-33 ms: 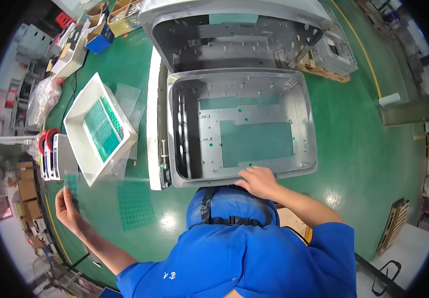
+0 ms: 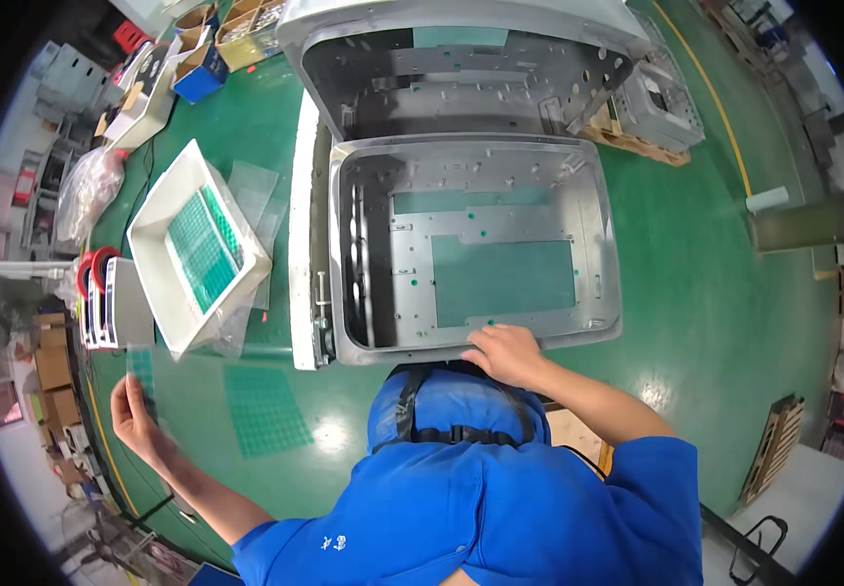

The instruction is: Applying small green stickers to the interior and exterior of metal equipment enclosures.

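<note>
the left hand [image 2: 139, 415] has its fingers clamped on a green sheet [image 2: 141, 373], held up to see. the right hand [image 2: 506, 354] rests, fingers apart, on the metal box [image 2: 602, 244] rim to lean.

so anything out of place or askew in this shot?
Slightly: the white tray of green sheets sits tilted on clear bags, and one green sheet lies loose on the floor. The grey metal enclosure looks undamaged, nothing spilled.
</note>
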